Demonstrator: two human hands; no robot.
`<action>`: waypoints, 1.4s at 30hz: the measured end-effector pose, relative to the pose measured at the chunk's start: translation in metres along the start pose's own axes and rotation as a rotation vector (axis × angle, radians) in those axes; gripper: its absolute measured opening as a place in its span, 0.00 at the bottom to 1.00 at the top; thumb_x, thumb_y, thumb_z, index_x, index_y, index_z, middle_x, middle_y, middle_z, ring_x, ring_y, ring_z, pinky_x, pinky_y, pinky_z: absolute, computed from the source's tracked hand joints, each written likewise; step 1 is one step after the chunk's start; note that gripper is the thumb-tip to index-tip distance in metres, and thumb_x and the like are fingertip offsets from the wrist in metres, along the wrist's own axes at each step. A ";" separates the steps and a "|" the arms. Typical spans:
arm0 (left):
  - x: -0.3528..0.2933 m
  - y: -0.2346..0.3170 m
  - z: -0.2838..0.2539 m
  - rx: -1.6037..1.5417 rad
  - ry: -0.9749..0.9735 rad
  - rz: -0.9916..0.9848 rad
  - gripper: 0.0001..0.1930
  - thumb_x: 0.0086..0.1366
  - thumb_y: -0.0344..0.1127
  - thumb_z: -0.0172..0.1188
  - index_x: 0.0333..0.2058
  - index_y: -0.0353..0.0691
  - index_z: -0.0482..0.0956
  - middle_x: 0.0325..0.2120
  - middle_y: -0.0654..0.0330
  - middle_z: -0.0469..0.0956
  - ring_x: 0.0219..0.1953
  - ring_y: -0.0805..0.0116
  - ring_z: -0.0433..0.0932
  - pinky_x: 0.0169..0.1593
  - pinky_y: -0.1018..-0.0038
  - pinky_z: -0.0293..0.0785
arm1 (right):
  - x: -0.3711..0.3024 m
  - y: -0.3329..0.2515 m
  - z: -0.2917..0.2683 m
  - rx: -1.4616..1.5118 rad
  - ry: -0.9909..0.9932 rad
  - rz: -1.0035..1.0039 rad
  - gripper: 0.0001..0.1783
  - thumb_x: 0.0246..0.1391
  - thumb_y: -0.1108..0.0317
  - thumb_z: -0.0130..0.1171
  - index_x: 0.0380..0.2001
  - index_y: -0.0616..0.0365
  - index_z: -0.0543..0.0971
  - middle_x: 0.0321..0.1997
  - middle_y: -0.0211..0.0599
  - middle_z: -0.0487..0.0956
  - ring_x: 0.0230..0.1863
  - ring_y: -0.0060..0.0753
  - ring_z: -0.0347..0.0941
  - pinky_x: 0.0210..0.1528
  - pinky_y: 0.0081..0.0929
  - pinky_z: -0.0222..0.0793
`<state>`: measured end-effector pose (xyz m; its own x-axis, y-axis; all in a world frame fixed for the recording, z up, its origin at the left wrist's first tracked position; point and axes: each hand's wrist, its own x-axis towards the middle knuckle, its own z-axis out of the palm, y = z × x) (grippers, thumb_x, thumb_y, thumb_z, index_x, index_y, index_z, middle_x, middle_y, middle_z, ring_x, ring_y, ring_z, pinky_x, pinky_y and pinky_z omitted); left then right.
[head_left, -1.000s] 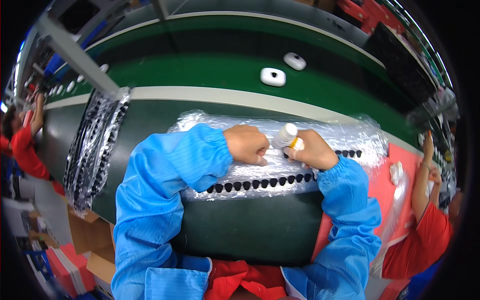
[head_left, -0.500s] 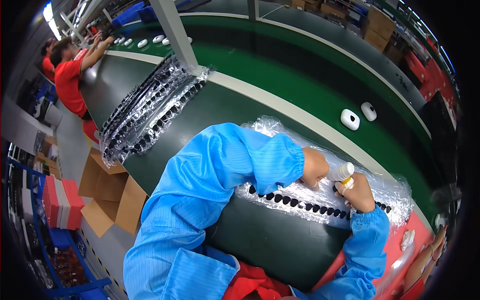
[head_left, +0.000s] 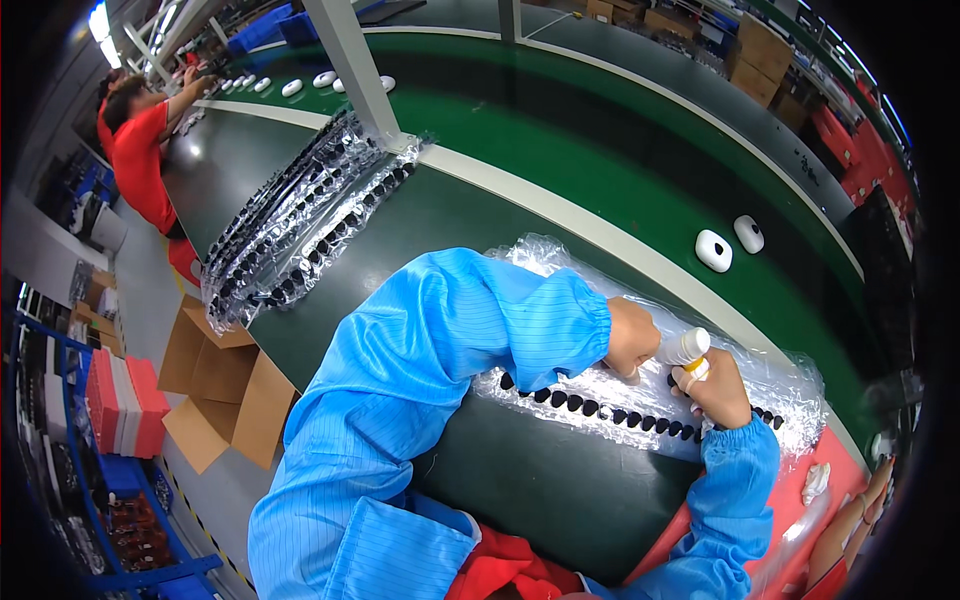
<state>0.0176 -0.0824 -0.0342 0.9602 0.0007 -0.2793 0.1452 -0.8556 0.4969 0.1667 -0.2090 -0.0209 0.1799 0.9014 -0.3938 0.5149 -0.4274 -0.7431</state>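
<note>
- Background: work hall with a green conveyor belt (head_left: 560, 150) curving along the far side, edged by a pale rail (head_left: 560, 205).
- Surface: dark green worktable (head_left: 540, 490) on the near side of the rail.
- On the belt, toward the right: two rounded white cases (head_left: 714, 251), just beside each other, each with a dark spot.
- At left on the table, near the grey post (head_left: 352, 70): film-wrapped bundle (head_left: 310, 215) with rows of black pieces.
- In front of the body: transparent plastic film (head_left: 540, 255), spread across the table, with a row of rounded black pieces (head_left: 574, 403) along its near edge.
- Right hand (head_left: 718, 388): closed around a white cylindrical container (head_left: 686, 347) with a yellow band; lower part hidden by the fingers.
- Container position: above the film, tilted, between both hands, white end exposed.
- Left hand (head_left: 632, 338): fingers curled down at the film, just left of the container; impossible to tell whether grasping anything.
- Both forearms: covered by blue sleeves (head_left: 400, 370).
- At right: pink sheet (head_left: 665, 548) with a crumpled white scrap (head_left: 816, 482) on top.
- At far left: co-worker in a red shirt (head_left: 140, 165), arms extended toward the belt.
- On the floor at left: cardboard box (head_left: 225, 395), flaps spread.
</note>
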 end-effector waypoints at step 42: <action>-0.001 0.001 -0.003 0.028 0.015 0.016 0.12 0.47 0.45 0.61 0.20 0.42 0.75 0.18 0.57 0.75 0.26 0.57 0.75 0.28 0.63 0.68 | -0.004 -0.008 0.000 0.022 0.015 -0.009 0.12 0.43 0.70 0.56 0.33 0.65 0.73 0.18 0.33 0.74 0.13 0.18 0.65 0.09 0.13 0.56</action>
<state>0.0175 -0.0819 -0.0313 0.9660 -0.0053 -0.2586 0.1231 -0.8698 0.4777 0.1615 -0.2092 -0.0134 0.1877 0.9061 -0.3792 0.4983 -0.4205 -0.7582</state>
